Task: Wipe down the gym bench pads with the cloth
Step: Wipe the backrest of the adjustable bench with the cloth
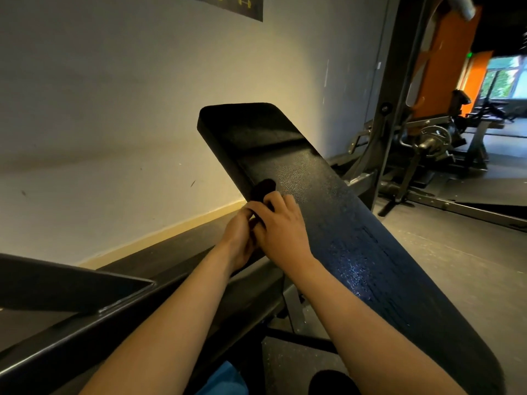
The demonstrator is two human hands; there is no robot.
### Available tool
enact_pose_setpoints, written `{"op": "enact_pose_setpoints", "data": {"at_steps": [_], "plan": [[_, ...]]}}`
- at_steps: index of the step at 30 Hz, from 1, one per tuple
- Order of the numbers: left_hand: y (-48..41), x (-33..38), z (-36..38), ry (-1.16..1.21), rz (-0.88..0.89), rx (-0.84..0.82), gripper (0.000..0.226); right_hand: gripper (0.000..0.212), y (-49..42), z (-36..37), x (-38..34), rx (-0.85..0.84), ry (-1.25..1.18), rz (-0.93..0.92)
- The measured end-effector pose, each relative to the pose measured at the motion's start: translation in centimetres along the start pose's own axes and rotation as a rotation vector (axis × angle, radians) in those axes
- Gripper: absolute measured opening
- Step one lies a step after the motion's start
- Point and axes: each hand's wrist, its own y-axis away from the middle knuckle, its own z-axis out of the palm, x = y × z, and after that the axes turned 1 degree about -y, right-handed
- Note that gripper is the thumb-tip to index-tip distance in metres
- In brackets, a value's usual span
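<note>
A long black bench pad point(336, 212) slants from the upper middle down to the lower right, its surface glistening wet in the lower half. A small dark cloth point(262, 189) is bunched at the pad's left edge. My right hand point(278, 226) lies over that edge with its fingers curled on the cloth's lower part. My left hand point(239, 235) sits just left of it, below the pad's edge, with fingers curled up to the same cloth. Most of the cloth is hidden under my hands.
A pale wall point(114, 109) stands close on the left. A dark metal frame beam point(85, 317) crosses the lower left. Weight machines point(427, 138) stand at the back right on a grey rubber floor point(470, 266).
</note>
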Motion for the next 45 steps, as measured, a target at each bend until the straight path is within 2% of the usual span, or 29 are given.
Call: {"op": "enact_pose_setpoints", "data": {"at_steps": [2, 5, 9, 11, 14, 16, 19, 22, 24, 26, 29, 32, 36, 40, 45], "plan": [[0.5, -1.0, 0.4, -0.013, -0.022, -0.056, 0.042, 0.036, 2.2, -0.9, 0.4, 0.015, -0.034, 0.052], [1.1, -1.3, 1.1, -0.029, -0.028, -0.044, 0.048, 0.036, 5.3, -2.0, 0.6, 0.011, -0.049, 0.123], [1.0, -2.0, 1.8, -0.095, -0.001, -0.068, 0.045, 0.04, 4.0, -2.3, -0.1, 0.023, -0.104, 0.221], [1.0, -2.5, 1.6, 0.016, -0.004, -0.107, 0.048, 0.041, 1.9, -2.0, -1.1, 0.021, -0.152, 0.228], [1.2, -2.4, 1.7, 0.18, -0.107, -0.21, 0.055, 0.041, 1.2, -2.0, -1.2, 0.036, -0.168, 0.249], [1.2, -2.6, 2.4, 0.078, -0.136, -0.173, 0.048, 0.041, 3.0, -2.7, 0.0, 0.038, -0.177, 0.276], [1.7, -3.0, 4.1, -0.044, -0.114, -0.029, 0.038, 0.037, 7.2, -3.8, 1.8, 0.06, -0.127, 0.312], [1.4, -3.9, 4.8, -0.023, -0.056, 0.099, 0.05, 0.031, 10.5, -4.8, 2.5, 0.119, -0.092, 0.471], [1.1, -4.4, 5.0, -0.045, -0.022, 0.119, 0.062, 0.03, 11.3, -5.0, 2.4, 0.151, -0.097, 0.574], [1.0, -4.5, 5.1, -0.038, -0.027, 0.142, 0.062, 0.033, 10.6, -4.6, 2.0, 0.181, -0.117, 0.614], [1.3, -4.1, 4.8, -0.016, -0.041, 0.117, 0.046, 0.04, 6.7, -3.2, 0.8, 0.157, -0.124, 0.574], [1.4, -4.2, 4.1, -0.012, -0.024, 0.02, 0.033, 0.043, 3.2, -1.9, 0.0, 0.05, -0.059, 0.441], [1.6, -3.8, 4.1, -0.039, -0.019, 0.074, 0.035, 0.042, 4.9, -2.7, 1.4, 0.039, 0.002, 0.4], [1.2, -4.0, 3.9, -0.045, -0.013, 0.08, 0.048, 0.032, 10.3, -4.0, 2.7, 0.116, 0.102, 0.552], [1.0, -3.9, 3.7, -0.052, -0.011, 0.06, 0.041, 0.031, 11.1, -4.1, 1.9, 0.166, 0.058, 0.752]]}}
